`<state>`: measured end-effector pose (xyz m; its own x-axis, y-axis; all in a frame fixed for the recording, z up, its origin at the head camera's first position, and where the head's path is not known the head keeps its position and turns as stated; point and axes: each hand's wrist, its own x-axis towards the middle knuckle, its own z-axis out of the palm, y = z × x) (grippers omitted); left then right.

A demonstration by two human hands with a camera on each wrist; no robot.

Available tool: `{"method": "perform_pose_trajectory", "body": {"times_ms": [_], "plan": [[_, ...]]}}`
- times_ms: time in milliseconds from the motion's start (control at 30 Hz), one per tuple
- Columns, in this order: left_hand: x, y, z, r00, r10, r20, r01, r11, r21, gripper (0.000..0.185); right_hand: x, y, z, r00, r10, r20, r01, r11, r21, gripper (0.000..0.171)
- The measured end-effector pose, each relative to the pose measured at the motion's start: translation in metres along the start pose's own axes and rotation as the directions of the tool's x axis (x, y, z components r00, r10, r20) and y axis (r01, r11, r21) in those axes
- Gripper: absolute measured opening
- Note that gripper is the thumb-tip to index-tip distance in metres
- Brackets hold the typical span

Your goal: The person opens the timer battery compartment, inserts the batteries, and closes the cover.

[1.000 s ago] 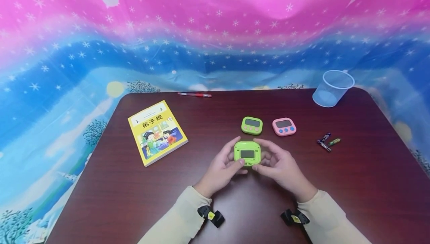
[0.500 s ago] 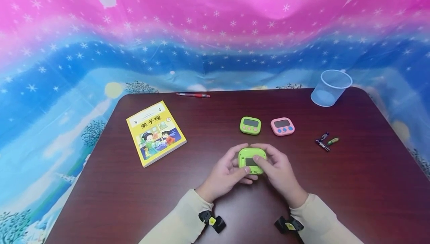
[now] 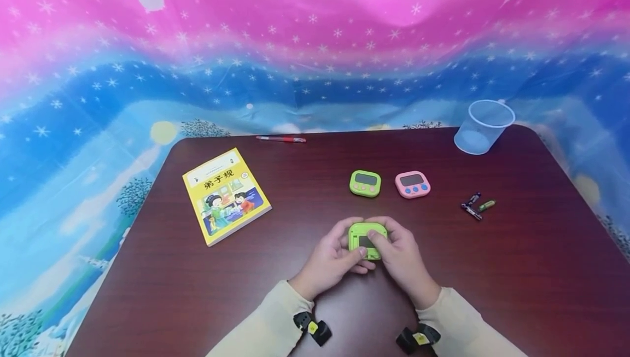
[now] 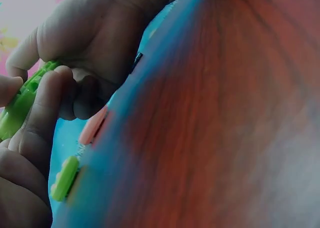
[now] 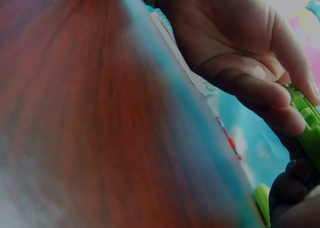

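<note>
A light-green digital timer [image 3: 361, 228] is held between both hands above the table, its face with a dark rectangular recess or window turned up. My left hand [image 3: 327, 261] grips its left side, the thumb on the lower edge. My right hand [image 3: 404, 256] holds the other side, with its thumb lying across the dark rectangle and hiding part of it. In the left wrist view the timer [image 4: 17, 110] shows edge-on between fingers; the right wrist view shows notches along the timer [image 5: 311, 133]. Beyond the hands lie a second green timer [image 3: 365, 183] and a pink timer [image 3: 413, 185].
Several small batteries [image 3: 472, 212] lie on the dark wooden table [image 3: 236, 302] at the right. A mesh basket [image 3: 482, 130] stands at the back right corner. A yellow book [image 3: 226, 195] lies at the left, a red pen [image 3: 281, 139] along the back edge.
Both hands have drawn the green timer slightly toward the body. The right thumb has moved from its lower edge onto the dark rectangle. The left hand keeps its grip.
</note>
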<state>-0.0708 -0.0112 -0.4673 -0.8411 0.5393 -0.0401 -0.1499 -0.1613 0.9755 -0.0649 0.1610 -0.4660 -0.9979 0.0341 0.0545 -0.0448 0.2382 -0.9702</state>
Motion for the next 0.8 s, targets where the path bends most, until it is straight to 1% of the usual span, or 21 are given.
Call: {"method": "perform_pose_trajectory", "body": {"times_ms": [167, 267, 367, 500, 633, 733, 800], "plan": [[0.001, -0.01, 0.001, 0.999, -0.012, -0.038, 0.011, 0.999, -0.034, 0.059, 0.0, 0.007, 0.003, 0.999, 0.031, -0.015, -0.03, 0.999, 0.01, 0.013], [0.001, -0.011, 0.002, 0.999, -0.016, -0.041, 0.015, 0.999, -0.039, 0.058, 0.0, 0.008, 0.004, 0.999, 0.044, -0.028, -0.043, 0.999, 0.017, 0.013], [0.001, -0.011, 0.001, 0.999, -0.01, -0.041, 0.008, 1.0, -0.03, 0.058, 0.001, 0.009, 0.005, 0.999, 0.038, -0.029, -0.038, 0.999, 0.015, 0.014], [0.001, -0.012, -0.003, 0.999, 0.008, -0.04, -0.008, 1.0, -0.022, 0.061, 0.002, 0.01, 0.004, 1.0, 0.024, -0.013, -0.024, 1.0, 0.019, 0.015], [0.002, -0.014, -0.006, 0.999, 0.025, -0.034, -0.026, 1.0, -0.009, 0.058, 0.004, 0.012, 0.001, 1.0, 0.02, 0.009, -0.02, 0.999, 0.034, 0.017], [0.003, -0.015, -0.007, 0.999, 0.025, -0.035, -0.025, 1.0, -0.008, 0.056, 0.005, 0.013, -0.002, 0.999, 0.006, 0.047, -0.009, 0.998, 0.06, 0.021], [0.003, -0.014, -0.009, 0.999, 0.02, -0.039, -0.02, 1.0, -0.016, 0.056, 0.006, 0.014, -0.005, 0.998, -0.019, 0.064, 0.014, 0.997, 0.077, 0.024]]}}
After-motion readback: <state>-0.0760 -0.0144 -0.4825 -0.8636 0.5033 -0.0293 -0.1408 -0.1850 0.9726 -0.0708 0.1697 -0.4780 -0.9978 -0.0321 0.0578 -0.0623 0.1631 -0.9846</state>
